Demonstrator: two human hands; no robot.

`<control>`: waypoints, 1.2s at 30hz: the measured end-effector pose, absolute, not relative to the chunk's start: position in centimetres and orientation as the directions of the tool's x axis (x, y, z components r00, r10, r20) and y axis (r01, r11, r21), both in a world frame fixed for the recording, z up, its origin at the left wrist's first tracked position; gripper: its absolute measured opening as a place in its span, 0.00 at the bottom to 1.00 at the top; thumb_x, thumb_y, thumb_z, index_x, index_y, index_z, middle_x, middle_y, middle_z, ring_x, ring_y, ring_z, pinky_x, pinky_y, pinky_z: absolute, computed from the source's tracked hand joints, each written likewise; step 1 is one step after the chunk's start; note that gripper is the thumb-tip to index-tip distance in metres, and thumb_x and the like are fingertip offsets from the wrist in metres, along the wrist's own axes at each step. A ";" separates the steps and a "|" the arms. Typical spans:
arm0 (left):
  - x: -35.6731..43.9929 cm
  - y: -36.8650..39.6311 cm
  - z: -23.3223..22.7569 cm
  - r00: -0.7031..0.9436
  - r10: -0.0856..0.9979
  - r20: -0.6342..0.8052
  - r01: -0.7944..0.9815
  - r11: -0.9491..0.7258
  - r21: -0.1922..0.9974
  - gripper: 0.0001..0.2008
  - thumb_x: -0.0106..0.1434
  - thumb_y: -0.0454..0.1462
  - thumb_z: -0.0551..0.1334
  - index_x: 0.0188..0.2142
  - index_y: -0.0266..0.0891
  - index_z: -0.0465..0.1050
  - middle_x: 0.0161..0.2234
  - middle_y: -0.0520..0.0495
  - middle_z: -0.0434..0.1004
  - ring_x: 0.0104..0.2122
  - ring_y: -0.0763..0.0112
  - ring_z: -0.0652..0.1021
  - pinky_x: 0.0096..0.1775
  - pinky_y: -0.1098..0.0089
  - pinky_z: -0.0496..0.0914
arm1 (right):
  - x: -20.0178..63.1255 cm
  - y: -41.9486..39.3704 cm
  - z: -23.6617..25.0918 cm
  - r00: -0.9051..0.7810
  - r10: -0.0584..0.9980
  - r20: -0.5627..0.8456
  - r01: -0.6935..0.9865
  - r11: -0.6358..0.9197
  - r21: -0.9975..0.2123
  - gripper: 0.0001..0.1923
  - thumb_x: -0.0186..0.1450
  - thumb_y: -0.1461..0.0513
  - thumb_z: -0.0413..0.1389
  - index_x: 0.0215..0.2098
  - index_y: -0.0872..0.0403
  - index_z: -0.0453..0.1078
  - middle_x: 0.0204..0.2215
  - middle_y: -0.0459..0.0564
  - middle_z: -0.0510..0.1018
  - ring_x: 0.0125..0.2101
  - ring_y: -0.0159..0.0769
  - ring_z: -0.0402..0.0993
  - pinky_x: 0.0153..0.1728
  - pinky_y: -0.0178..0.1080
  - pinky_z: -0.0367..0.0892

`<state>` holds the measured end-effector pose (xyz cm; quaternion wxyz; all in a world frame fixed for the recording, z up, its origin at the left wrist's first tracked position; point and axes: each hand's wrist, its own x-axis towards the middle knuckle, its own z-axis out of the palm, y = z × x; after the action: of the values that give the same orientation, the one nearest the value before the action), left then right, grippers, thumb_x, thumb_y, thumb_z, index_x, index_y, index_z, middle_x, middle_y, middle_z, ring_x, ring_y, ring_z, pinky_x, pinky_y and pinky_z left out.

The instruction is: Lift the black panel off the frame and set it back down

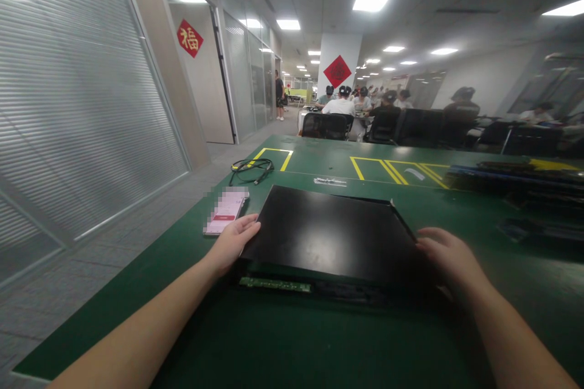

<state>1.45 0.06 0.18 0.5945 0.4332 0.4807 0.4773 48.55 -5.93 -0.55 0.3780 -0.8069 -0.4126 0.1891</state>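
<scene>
A black flat display panel (323,234) lies in front of me, its glossy face up, over the green table. Along its near edge a narrow green circuit board (275,284) shows beside a dark strip. My left hand (237,240) grips the panel's left edge, thumb on top and fingers partly underneath. At the right edge, my right hand (449,255) has its fingers curled around the side, where a thin rim stands slightly apart from the panel. The right fingertips are partly hidden and a little blurred.
A phone (225,209) and a coiled black cable (252,170) lie on the green table (319,346) at the left. Beyond the panel is a small clear strip (330,182). Dark stacked parts (515,179) sit at the right. Several people are seated farther back.
</scene>
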 end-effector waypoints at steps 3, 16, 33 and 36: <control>1.4 0.0 0.4 0.071 0.982 -0.174 -0.159 0.183 0.970 0.19 0.60 0.33 0.73 0.51 0.36 0.79 0.36 0.43 0.89 0.28 0.68 0.85 0.35 0.72 0.79 | 48.0 -6.1 0.0 0.572 0.820 0.028 0.622 -0.412 -0.666 0.20 0.54 0.52 0.58 0.42 0.51 0.80 0.29 0.53 0.84 0.32 0.48 0.80 0.33 0.44 0.69; 1.6 -0.5 1.4 0.111 0.972 -0.205 -0.228 0.226 0.947 0.26 0.62 0.28 0.68 0.60 0.33 0.73 0.38 0.42 0.89 0.28 0.70 0.85 0.32 0.75 0.78 | 47.7 -6.0 -0.2 0.562 0.826 0.031 0.673 -0.435 -0.598 0.22 0.57 0.51 0.55 0.43 0.49 0.81 0.35 0.54 0.86 0.39 0.50 0.80 0.37 0.45 0.69; 1.3 0.2 -0.3 0.108 0.985 -0.136 -0.187 0.155 0.970 0.26 0.57 0.35 0.76 0.54 0.35 0.76 0.43 0.39 0.89 0.45 0.58 0.87 0.49 0.65 0.79 | 48.5 -5.9 -0.7 0.537 0.840 0.081 0.713 -0.400 -0.576 0.18 0.57 0.51 0.55 0.38 0.47 0.82 0.34 0.53 0.86 0.36 0.51 0.80 0.36 0.47 0.69; 1.2 0.3 -0.5 0.115 0.985 -0.132 -0.183 0.152 0.971 0.26 0.57 0.36 0.76 0.54 0.35 0.77 0.44 0.39 0.89 0.46 0.56 0.86 0.50 0.63 0.78 | 48.5 -5.8 -0.7 0.540 0.837 0.091 0.719 -0.403 -0.566 0.17 0.57 0.52 0.54 0.37 0.47 0.82 0.34 0.53 0.86 0.36 0.52 0.80 0.36 0.47 0.69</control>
<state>1.19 0.28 -0.49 0.6050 0.4376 0.4580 0.4824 48.49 -5.83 -0.68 0.2820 -0.8309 -0.4682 0.1041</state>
